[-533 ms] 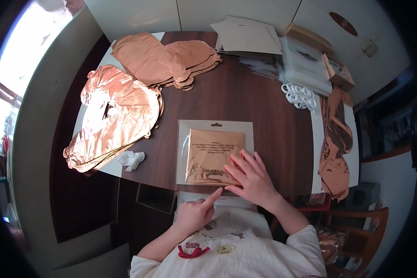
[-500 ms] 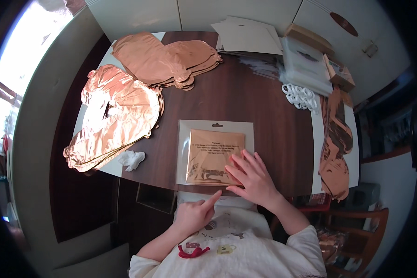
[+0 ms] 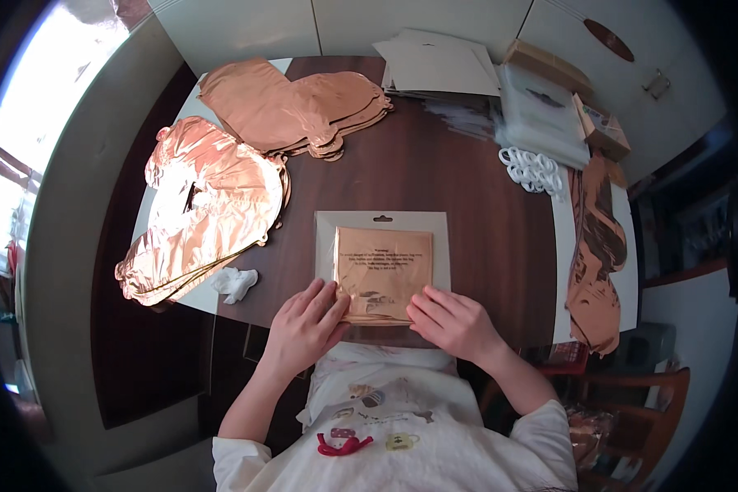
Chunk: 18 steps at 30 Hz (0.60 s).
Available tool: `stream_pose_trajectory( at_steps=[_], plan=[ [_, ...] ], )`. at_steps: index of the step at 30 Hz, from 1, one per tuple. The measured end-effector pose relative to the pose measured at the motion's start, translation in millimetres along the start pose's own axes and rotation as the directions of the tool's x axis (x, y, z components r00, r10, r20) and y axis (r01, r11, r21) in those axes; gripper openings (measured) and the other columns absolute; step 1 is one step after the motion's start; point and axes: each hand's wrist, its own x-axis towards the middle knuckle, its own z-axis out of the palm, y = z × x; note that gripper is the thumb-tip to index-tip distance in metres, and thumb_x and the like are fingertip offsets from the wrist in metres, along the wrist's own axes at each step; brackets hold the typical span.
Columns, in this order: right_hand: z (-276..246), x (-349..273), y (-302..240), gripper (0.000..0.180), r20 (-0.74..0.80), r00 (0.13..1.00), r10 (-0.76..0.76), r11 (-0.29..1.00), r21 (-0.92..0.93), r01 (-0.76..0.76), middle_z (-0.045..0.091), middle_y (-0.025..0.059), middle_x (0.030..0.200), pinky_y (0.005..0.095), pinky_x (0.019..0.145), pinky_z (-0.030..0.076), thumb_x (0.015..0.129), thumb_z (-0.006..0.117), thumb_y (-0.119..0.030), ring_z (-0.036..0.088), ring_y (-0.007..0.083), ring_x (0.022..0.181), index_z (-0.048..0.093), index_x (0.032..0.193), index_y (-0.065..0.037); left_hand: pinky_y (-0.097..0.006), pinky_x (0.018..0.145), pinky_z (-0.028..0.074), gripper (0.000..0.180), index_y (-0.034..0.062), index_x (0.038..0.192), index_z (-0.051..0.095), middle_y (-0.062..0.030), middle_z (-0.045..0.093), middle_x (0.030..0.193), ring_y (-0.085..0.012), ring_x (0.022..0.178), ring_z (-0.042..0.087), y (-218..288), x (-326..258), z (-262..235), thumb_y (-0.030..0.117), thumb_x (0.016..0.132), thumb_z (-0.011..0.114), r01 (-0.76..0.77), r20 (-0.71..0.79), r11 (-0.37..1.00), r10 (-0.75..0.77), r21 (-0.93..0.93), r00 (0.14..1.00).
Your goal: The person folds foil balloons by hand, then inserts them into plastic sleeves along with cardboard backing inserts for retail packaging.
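Note:
A flat clear packet (image 3: 385,283) lies on the dark wood table in front of me, its pale backing card (image 3: 382,220) having a hang hole at the top. Folded copper-coloured foil shows through it, under a block of small dark print. My left hand (image 3: 307,324) grips the packet's lower left edge, fingers over the top and thumb by the near edge. At the lower right corner, my right hand (image 3: 455,324) holds it with bent fingers. Both hands partly cover the packet's near corners.
Stacks of copper foil balloons (image 3: 213,205) lie at the left and far left (image 3: 287,102). A crumpled white tissue (image 3: 235,284) is near them. White cards (image 3: 439,66), clear bags (image 3: 541,115), white rings (image 3: 533,170) and more copper foil (image 3: 594,254) line the far and right sides.
My left hand has moved from a pointing pose below the packet up onto its left edge. My right hand has slid down to the lower right corner. The packet has barely shifted.

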Motion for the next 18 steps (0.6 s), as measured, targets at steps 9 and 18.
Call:
stream_pose_trajectory(
  at_steps=[9,18],
  plan=[
    [4.9,15.4,-2.0,0.023,-0.009,0.995,-0.098,0.991,-0.095,0.097,0.064,0.0033,0.097,0.0265,0.067,0.054,0.073,0.063,-0.012,0.062,0.0179,0.090,0.066,0.096,-0.008,-0.037,0.085,0.047,0.037,0.0074,0.107,0.060,-0.0098,0.058,0.112,-0.0241,0.104,0.059,6.8,-1.6,1.9,0.018,0.073,0.070,0.044,-0.135,0.995,-0.057,-0.094,0.989],
    [10.0,30.9,-5.2,0.020,-0.021,0.999,-0.035,0.996,-0.086,0.034,0.063,0.0008,0.084,0.0253,0.054,0.047,0.068,0.065,-0.012,0.060,0.0122,0.072,0.065,0.087,-0.006,-0.036,0.092,0.045,0.032,0.0050,0.106,0.062,-0.0070,0.062,0.110,-0.0211,0.106,0.059,38.1,0.5,12.0,0.012,0.075,0.066,-0.061,-0.170,0.993,0.043,-0.100,0.985]
  ],
)
